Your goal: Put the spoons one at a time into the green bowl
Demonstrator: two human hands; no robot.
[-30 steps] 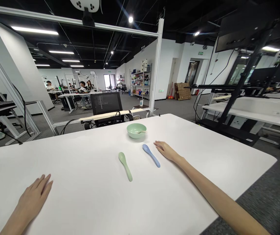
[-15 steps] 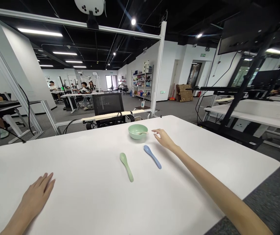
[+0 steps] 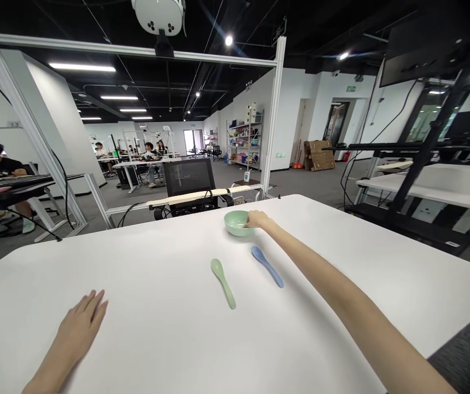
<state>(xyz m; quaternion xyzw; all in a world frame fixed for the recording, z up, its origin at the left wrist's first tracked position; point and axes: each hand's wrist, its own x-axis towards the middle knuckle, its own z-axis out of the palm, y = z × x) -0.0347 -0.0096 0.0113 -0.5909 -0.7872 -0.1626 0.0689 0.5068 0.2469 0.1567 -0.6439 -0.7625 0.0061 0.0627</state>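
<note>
At the far side of the white table (image 3: 152, 306) stands a light green bowl (image 3: 233, 230). My right hand (image 3: 258, 219) is at its right rim, fingers closed around the handle of a pale spoon (image 3: 241, 225) that lies in the bowl. Most of that handle is hidden by the fingers. In front of the bowl lie a blue spoon (image 3: 268, 266), below my right forearm, and a green spoon (image 3: 223, 283) to its left. Flat on the table at the left rests my left hand (image 3: 79, 324), fingers stretched out, holding nothing.
A metal frame (image 3: 273, 115) rises behind the table, with an office chair (image 3: 190, 178) beyond its lower bar. People sit at desks in the left background. To the right stand a black monitor stand (image 3: 415, 142) and another white table (image 3: 431, 189).
My right hand has moved left to the bowl's rim and closed on the pale spoon's handle. My left hand stays flat on the table. The view has shifted slightly left.
</note>
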